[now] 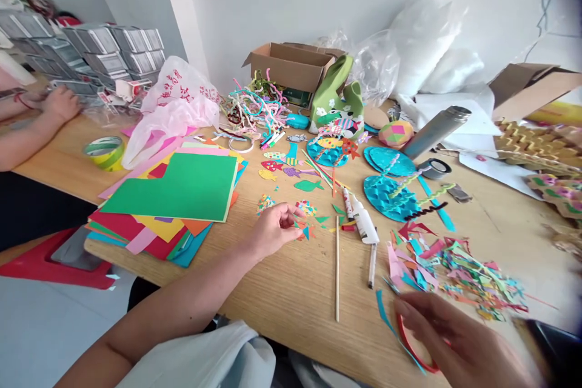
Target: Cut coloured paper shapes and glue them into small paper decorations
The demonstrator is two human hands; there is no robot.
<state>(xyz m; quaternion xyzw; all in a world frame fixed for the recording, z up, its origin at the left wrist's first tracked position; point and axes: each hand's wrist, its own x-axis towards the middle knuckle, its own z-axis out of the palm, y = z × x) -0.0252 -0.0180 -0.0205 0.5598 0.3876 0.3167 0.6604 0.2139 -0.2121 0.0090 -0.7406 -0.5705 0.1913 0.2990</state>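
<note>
My left hand (275, 230) is closed in a pinch over the table's middle, with a small blue paper triangle (306, 232) and orange paper bits at its fingertips. Beside it lie round patches of colourful paper dots (306, 207). At the lower right, my right hand (448, 333) is closed around red-handled scissors (416, 345), whose metal tips point up and left. A narrow blue paper strip (385, 310) lies along the scissors. Paper fish, among them a green one (308, 185), are spread above my left hand.
Coloured paper sheets (182, 188) are stacked left. A wooden stick (337, 267), glue bottle (365, 223) and pen (372, 267) lie between my hands. Paper scraps (459, 273) are heaped right. Behind stand a flask (436, 130) and cardboard box (291, 66). Another person's hand (62, 103) is far left.
</note>
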